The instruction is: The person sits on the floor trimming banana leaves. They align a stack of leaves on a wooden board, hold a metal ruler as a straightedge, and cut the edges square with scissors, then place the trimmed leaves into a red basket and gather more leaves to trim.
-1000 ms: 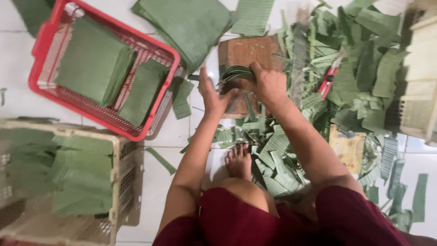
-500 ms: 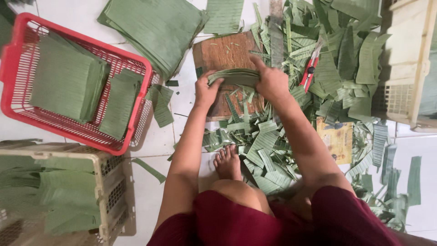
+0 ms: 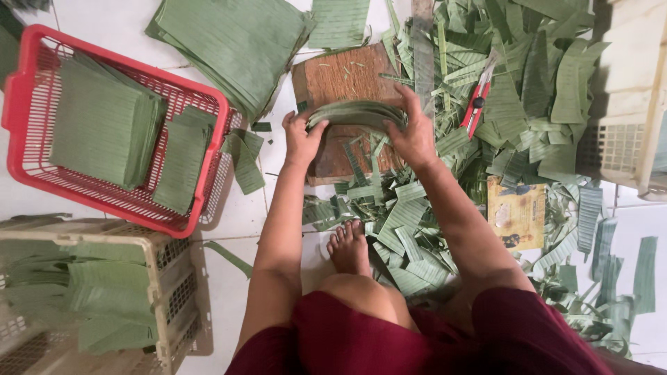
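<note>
Both my hands hold a stack of cut green leaf pieces (image 3: 358, 112) over a brown wooden cutting board (image 3: 340, 80) on the floor. My left hand (image 3: 303, 139) grips the stack's left end. My right hand (image 3: 413, 132) grips its right end, fingers curled over the top. The stack bows upward in the middle. My bare foot (image 3: 349, 246) rests on the white tiles just below the board.
A red basket (image 3: 208, 104) holding trimmed leaf stacks sits to the left. A cream crate (image 3: 177, 264) with more leaves stands at lower left. A red cutter (image 3: 476, 104) and a ruler (image 3: 422, 42) lie among leaf scraps (image 3: 410, 229). Another cream crate (image 3: 636, 118) stands at the right edge.
The view has shifted so the board and baskets sit lower in frame. My hands keep hold of the leaf stack, squeezing its ends so it bows more.
</note>
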The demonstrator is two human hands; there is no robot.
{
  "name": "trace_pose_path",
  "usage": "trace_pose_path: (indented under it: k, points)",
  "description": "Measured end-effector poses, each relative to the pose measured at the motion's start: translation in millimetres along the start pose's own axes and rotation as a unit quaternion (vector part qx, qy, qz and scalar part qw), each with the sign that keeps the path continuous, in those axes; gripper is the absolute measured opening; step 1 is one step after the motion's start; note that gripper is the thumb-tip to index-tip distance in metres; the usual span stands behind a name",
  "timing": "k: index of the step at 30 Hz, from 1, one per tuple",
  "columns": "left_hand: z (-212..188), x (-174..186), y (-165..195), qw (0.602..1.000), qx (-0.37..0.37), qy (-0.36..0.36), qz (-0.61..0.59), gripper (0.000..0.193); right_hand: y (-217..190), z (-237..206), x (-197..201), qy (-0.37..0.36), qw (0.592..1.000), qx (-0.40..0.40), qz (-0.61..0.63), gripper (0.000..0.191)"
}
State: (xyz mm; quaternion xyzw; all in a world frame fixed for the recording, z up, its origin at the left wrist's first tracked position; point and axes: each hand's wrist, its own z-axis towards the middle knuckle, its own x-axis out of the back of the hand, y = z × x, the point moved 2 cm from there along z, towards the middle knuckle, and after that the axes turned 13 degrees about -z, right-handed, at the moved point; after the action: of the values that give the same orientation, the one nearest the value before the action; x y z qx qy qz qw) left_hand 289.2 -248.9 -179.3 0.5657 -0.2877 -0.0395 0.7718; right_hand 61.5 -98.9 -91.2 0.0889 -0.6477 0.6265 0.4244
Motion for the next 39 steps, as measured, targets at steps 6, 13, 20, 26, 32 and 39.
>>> trace_pose_path:
  k: [6, 13, 20, 26, 32, 39]
  points:
    - [4.1, 5.0, -1.8, 0.997, 0.067, -0.041, -0.011, 0.022, 10.8, -5.4, -8.6, -0.013, 0.997, -0.067, 0.030, 0.066]
    - [4.6, 5.7, -0.8, 0.999, 0.019, -0.043, 0.000, 0.019, 31.2, -9.3, -14.8, 0.015, 0.995, 0.045, -0.090, 0.030]
    - [24.0, 4.9, -4.2, 0.998, 0.063, -0.008, 0.007, 0.034, 34.6, -4.6, -20.6, -0.034, 0.992, -0.093, -0.079, 0.036]
    - [69.8, 0.3, 8.3, 0.993, 0.086, -0.008, -0.085, 0.077, 31.9, -14.1, -50.3, -0.003, 0.928, -0.236, 0.288, 0.070]
    - [69.8, -14.5, 25.3, 0.998, -0.007, 0.023, 0.054, 0.086, 11.4, -41.5, -82.9, 0.034, 0.816, -0.422, 0.394, 0.078]
    - [52.1, -32.3, 27.9, 0.969, -0.057, -0.079, 0.226, 0.021, -2.8, -50.3, -91.7, 0.066, 0.828, -0.418, 0.367, 0.079]
